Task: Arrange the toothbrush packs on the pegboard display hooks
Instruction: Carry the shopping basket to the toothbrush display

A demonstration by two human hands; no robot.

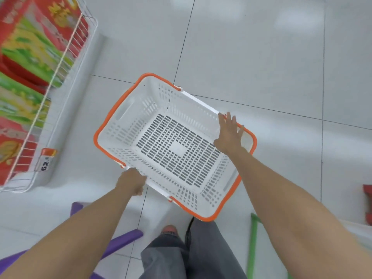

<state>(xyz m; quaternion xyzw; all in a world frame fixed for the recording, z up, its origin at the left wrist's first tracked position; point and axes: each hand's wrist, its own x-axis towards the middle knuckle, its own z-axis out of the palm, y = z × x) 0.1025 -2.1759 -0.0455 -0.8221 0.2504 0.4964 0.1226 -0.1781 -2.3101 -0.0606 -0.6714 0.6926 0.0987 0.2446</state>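
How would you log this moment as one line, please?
left hand: grips basket near rim | right hand: fingers spread at far rim | basket: empty | toothbrush packs: none in view

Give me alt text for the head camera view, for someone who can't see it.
An empty white basket with orange handles over a tiled floor: the left hand grips its near rim, the right hand rests, fingers spread, on the far rim. Wire shelf of boxes at left.

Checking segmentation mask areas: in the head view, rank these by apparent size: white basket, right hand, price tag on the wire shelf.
1. white basket, by far the largest.
2. right hand, fingers spread on the basket's rim.
3. price tag, clearly the smallest, though blurred.
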